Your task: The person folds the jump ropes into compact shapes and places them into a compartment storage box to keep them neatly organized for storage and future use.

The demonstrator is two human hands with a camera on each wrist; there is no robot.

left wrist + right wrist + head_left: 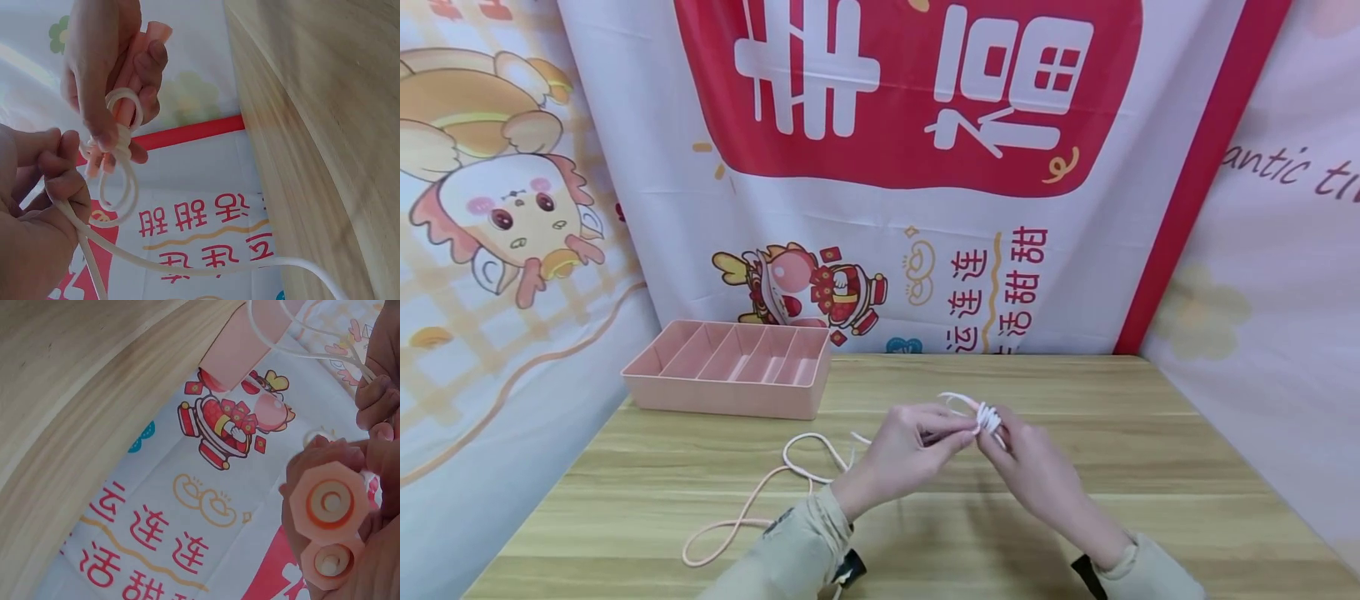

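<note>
My right hand [1037, 467] grips two pink jump rope handles [330, 503] side by side, their hollow ends facing the right wrist camera. Around the handles runs a coil of white cord [988, 419], with loose loops [119, 194] hanging beside it in the left wrist view. Close by, my left hand [902, 454] pinches the white cord between thumb and fingers, near the wrapped part. From that hand a length of cord [187, 270] trails off to the table. The fingers of both hands partly hide the wrapping.
A pink divided box [722, 396] stands at the table's back left. Loose cord [730, 525], part white and part pinkish, lies looped on the wooden table [1150, 450], left of the hands. Printed cloths [910, 108] hang behind and at both sides.
</note>
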